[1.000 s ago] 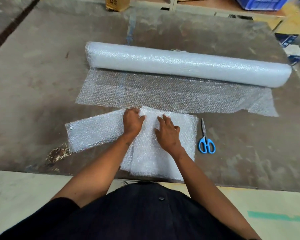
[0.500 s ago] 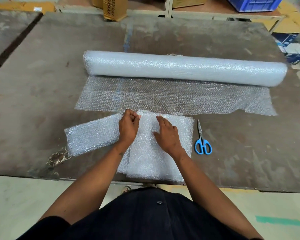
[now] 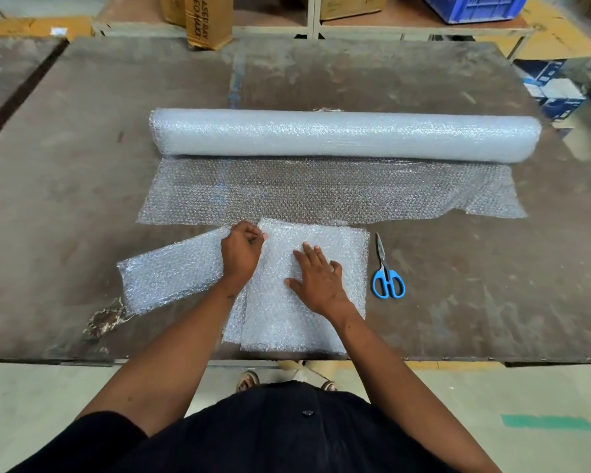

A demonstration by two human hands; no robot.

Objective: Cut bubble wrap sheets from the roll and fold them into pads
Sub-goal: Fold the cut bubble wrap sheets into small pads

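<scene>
A long bubble wrap roll (image 3: 345,134) lies across the table, with a loose unrolled length (image 3: 321,189) spread toward me. In front of it lies a cut bubble wrap sheet (image 3: 171,268), its right part folded into a thicker pad (image 3: 280,312) near the table's front edge. My left hand (image 3: 241,252) pinches the fold's far left corner with curled fingers. My right hand (image 3: 316,279) presses flat on the folded pad, fingers straight. Blue-handled scissors (image 3: 386,271) lie shut on the table just right of the pad.
The brown table (image 3: 82,138) has a chipped patch (image 3: 104,320) at its front left edge. A cardboard box (image 3: 209,20) stands at the far edge, a blue crate (image 3: 475,6) and more boxes (image 3: 553,87) beyond and to the right. My feet (image 3: 249,380) show below the table edge.
My right hand flattened and slid slightly toward me over the folded pad. My left hand closed tighter on the fold's far corner. The camera view rose a little.
</scene>
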